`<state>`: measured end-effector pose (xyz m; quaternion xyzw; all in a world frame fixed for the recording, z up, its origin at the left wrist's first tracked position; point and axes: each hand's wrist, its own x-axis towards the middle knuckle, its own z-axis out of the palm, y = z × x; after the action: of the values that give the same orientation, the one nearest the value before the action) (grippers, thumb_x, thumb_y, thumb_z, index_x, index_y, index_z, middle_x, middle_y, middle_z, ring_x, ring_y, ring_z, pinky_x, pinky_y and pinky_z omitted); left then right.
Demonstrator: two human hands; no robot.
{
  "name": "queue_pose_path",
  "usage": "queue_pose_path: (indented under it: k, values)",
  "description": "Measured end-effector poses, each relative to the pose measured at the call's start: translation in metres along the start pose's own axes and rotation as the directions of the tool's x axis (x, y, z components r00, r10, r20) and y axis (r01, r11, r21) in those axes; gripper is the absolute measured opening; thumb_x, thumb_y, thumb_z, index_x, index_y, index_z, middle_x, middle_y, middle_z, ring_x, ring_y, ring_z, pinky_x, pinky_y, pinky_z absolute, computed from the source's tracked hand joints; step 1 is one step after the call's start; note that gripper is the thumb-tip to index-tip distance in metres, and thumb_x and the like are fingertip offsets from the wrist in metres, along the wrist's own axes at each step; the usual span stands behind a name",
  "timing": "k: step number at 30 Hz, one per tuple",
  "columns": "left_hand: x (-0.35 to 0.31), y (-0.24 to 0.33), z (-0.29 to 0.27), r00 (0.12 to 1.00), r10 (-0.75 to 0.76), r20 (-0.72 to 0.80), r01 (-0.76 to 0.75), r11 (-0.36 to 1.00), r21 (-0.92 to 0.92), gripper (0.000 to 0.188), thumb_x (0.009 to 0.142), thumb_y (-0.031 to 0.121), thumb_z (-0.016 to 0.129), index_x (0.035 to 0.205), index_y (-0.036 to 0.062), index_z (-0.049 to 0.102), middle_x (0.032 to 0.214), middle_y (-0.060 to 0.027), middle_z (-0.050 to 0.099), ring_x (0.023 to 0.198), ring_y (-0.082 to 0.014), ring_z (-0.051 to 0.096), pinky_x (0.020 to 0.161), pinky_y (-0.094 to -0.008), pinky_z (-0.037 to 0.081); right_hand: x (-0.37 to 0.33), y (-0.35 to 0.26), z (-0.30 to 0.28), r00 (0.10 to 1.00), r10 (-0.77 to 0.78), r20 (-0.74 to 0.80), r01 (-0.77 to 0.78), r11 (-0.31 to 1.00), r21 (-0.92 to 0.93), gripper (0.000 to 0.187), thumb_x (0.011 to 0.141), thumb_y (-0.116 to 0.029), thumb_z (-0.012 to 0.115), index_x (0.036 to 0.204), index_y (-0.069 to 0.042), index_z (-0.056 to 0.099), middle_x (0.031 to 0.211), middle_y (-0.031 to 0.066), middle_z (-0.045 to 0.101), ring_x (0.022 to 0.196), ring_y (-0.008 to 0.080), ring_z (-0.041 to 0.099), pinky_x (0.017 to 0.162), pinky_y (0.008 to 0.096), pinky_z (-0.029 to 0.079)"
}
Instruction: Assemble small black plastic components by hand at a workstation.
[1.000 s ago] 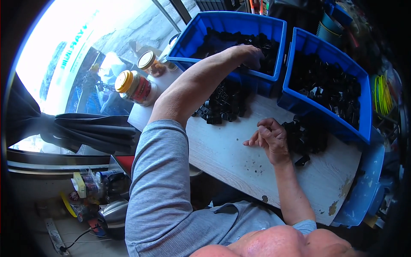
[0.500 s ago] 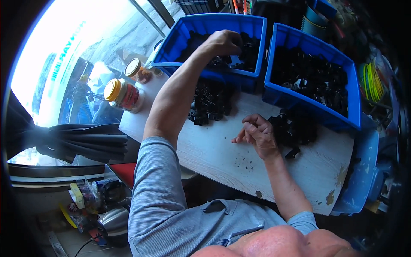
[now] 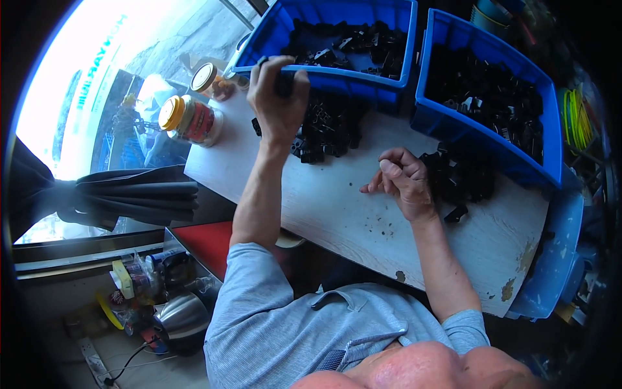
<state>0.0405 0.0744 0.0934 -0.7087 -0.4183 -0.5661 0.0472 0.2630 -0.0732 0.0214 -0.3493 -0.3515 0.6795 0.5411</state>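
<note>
My left hand (image 3: 277,107) is raised at the near left edge of the left blue bin (image 3: 369,83). Its fingers and thumb curl round a small black part (image 3: 284,85); how many parts it grips is hard to see. Just beyond the wrist lies a pile of black parts (image 3: 327,133) on the pale table (image 3: 324,194). My right hand (image 3: 408,185) hovers over or rests on the table, thumb and forefinger pressed together, and whatever is between them cannot be made out. Beside it is a second heap of black parts (image 3: 463,175), with one loose black piece (image 3: 455,214) nearer me.
A right-hand blue bin (image 3: 492,146) also contains many black parts. Two lidded jars, one with a yellow lid (image 3: 172,113), stand at the table's left by the window. A metal kettle (image 3: 184,314) is at lower left, and a pale blue tub (image 3: 551,259) is beyond the table's right edge.
My left hand has come out of the left bin, moving left and toward me, with a black part in its fingers. My right hand keeps its pose; the whole view has shifted slightly.
</note>
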Motion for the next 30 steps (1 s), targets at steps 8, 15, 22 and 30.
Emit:
queue_pose_path:
  k: [8, 15, 22, 30]
  values:
    - [-0.051, -0.001, 0.007, 0.98, -0.013, 0.197, -0.057, 0.936, 0.347, 0.025, 0.079, 0.021, 0.079, 0.099, 0.009, 0.07, 0.109, -0.0143, 0.065, 0.11, -0.0373, 0.058, 0.091, -0.0458, 0.049, 0.0, 0.003, -0.001, 1.0, -0.003, 0.011, 0.003, 1.0, -0.011, 0.022, 0.092, -0.026, 0.067, 0.104, -0.007, 0.065, 0.061, -0.0008, 0.054, 0.067, 0.012, 0.068, 0.074, 0.0413, 0.063]
    - [-0.036, 0.007, 0.003, 0.989, 0.041, 0.143, -0.068, 0.979, 0.19, 0.026, 0.079, 0.023, 0.08, 0.099, 0.008, 0.07, 0.107, -0.0131, 0.068, 0.108, -0.0368, 0.06, 0.093, -0.0476, 0.048, 0.001, 0.0, 0.001, 1.0, 0.004, 0.006, -0.004, 1.0, -0.017, 0.014, 0.095, -0.014, 0.062, 0.105, -0.005, 0.061, 0.06, 0.0002, 0.05, 0.066, 0.0163, 0.065, 0.076, 0.049, 0.062]
    - [0.044, 0.036, 0.031, 0.915, 0.207, 0.346, -0.245, 0.967, 0.07, 0.048, 0.082, 0.042, 0.079, 0.12, 0.0137, 0.068, 0.13, -0.0163, 0.06, 0.121, -0.0365, 0.057, 0.096, -0.0455, 0.049, 0.001, 0.0, -0.003, 0.999, -0.016, 0.031, 0.014, 0.998, 0.059, 0.015, 0.096, -0.018, 0.065, 0.103, -0.005, 0.063, 0.063, -0.0012, 0.053, 0.067, 0.014, 0.068, 0.073, 0.0362, 0.06]
    - [0.096, -0.039, 0.165, 0.544, -0.041, 0.838, -0.161, 0.975, 0.153, 0.099, 0.07, 0.079, 0.068, 0.149, 0.024, 0.044, 0.146, -0.021, 0.045, 0.133, -0.0416, 0.046, 0.103, -0.0522, 0.046, -0.001, 0.003, -0.003, 0.999, 0.011, 0.051, -0.015, 0.997, 0.076, 0.018, 0.096, -0.018, 0.065, 0.107, -0.005, 0.061, 0.061, 0.001, 0.053, 0.069, 0.0178, 0.067, 0.078, 0.0513, 0.06]
